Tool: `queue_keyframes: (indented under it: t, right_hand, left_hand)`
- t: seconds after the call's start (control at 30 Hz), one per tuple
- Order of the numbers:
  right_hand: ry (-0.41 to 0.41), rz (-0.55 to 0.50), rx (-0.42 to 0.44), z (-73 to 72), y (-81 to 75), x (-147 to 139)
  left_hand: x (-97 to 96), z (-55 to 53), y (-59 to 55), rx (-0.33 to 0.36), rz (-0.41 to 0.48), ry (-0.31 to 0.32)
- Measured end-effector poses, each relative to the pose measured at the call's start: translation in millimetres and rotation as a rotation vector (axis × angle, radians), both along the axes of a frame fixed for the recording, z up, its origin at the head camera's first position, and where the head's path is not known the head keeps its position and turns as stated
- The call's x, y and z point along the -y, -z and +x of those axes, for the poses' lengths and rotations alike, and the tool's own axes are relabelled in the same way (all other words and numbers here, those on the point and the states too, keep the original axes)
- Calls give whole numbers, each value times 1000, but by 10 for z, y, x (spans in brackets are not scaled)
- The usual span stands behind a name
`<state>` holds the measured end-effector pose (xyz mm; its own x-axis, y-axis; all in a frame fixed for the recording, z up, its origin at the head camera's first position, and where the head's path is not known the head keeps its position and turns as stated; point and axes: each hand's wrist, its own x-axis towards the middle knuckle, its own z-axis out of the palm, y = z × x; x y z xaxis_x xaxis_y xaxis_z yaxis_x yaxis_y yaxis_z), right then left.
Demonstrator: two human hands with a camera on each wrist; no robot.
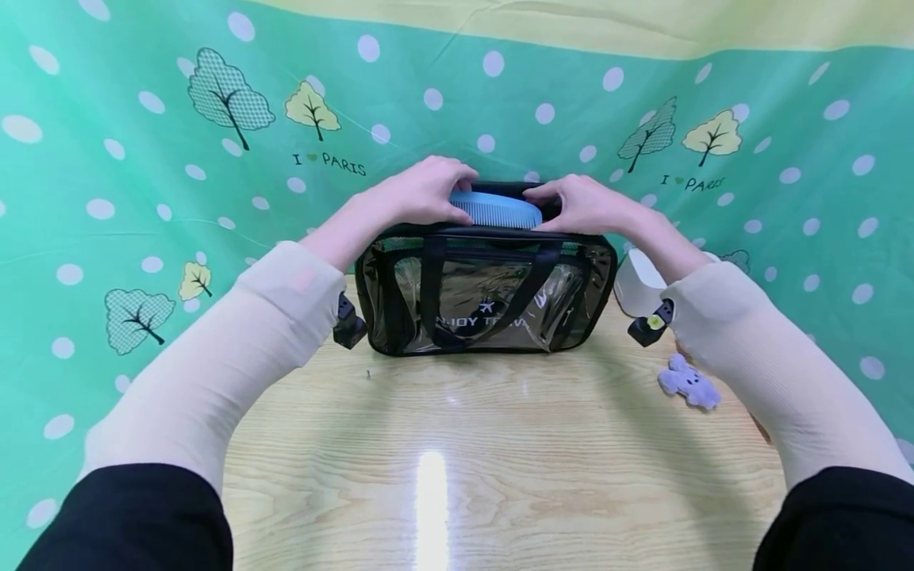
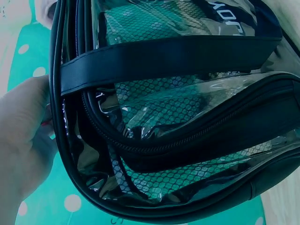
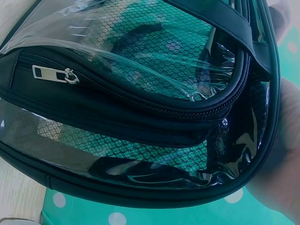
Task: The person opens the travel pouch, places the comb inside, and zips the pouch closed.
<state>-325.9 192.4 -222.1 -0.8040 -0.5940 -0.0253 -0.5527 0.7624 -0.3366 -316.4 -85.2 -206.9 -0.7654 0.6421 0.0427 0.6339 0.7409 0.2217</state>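
A blue comb (image 1: 497, 209) with a curved back and teeth pointing down sits lengthwise at the top opening of a clear, black-trimmed toiletry bag (image 1: 493, 346). My left hand (image 1: 428, 190) holds the comb's left end, fingers at the back and thumb in front. At the right end, my right hand (image 1: 589, 205) has fingertips behind the comb and the thumb along its lower front corner. The bag stands upright with strap handles (image 1: 433, 289) hanging in front. Both wrist views show mostly the bag's side; its trim covers much of the left hand (image 2: 23, 140) and right hand (image 3: 281, 173).
To the right of the bag stands a white rounded object (image 1: 639, 285), partly covered by my right forearm. Nearer me lies a small purple plush toy (image 1: 689, 382) on the wooden table (image 1: 500, 444). A green dotted cloth (image 1: 400, 87) hangs behind the bag.
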Motion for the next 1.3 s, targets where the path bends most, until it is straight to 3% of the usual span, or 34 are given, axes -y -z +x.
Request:
queue_keyframes:
  t: [0.4, 0.67, 0.93, 1.13, 1.3]
  right_hand:
    - [-3, -10, 5, -7, 6, -1]
    - [2, -25, 16, 7, 8, 7]
    - [18, -29, 20, 3, 24, 3]
    - [40, -89, 22, 28, 52, -20]
    - [97, -205, 16, 71, 105, -51]
  left_hand:
    - [-34, -18, 25, 23, -14, -22]
    - [38, -36, 18, 18, 55, -40]
    - [89, -53, 21, 7, 65, -48]
    - [77, -42, 21, 1, 65, -50]
    - [56, -43, 25, -3, 66, -49]
